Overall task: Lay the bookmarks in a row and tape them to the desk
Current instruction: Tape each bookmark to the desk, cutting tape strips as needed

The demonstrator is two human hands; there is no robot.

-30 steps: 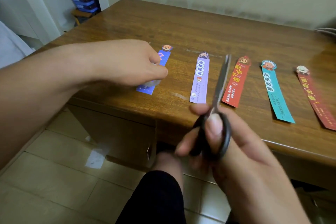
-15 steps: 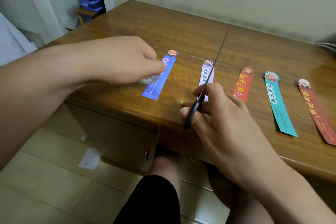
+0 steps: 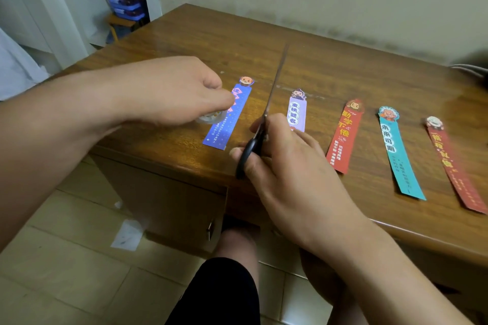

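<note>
Head view, first speaker: "Where do the bookmarks lie?"

Second speaker: "All five lie flat in a row on the desk (image 3: 317,60), running from nine o'clock to three: the blue bookmark (image 3: 229,119), the lilac bookmark (image 3: 297,112), the red bookmark (image 3: 343,137), the teal bookmark (image 3: 398,155) and the dark red bookmark (image 3: 454,166). Each is a long paper strip with a cartoon head at its twelve o'clock end and printed characters down its length. They fan out slightly and are well apart."

First: "And the hands?"

Second: "The left hand (image 3: 169,92) has its fingers curled around a small clear tape roll (image 3: 211,116), which touches the blue bookmark's nine o'clock edge. The right hand (image 3: 285,166) grips the black handles of the scissors (image 3: 264,119). The blades look closed and point toward twelve o'clock, between the blue and lilac strips."

First: "So which step is it?"

Second: "Probably cutting tape for the blue one. Whether any strip is already taped cannot be told."

First: "How should the person do it well?"

Second: "Keep the roll low and draw the tape taut across the bookmark, so both ends land on bare wood. Bring the blades in from three o'clock, cut close to the roll, clear of the left fingertips and the paper. Then press the tape flat, because thin card shifts easily."
</note>
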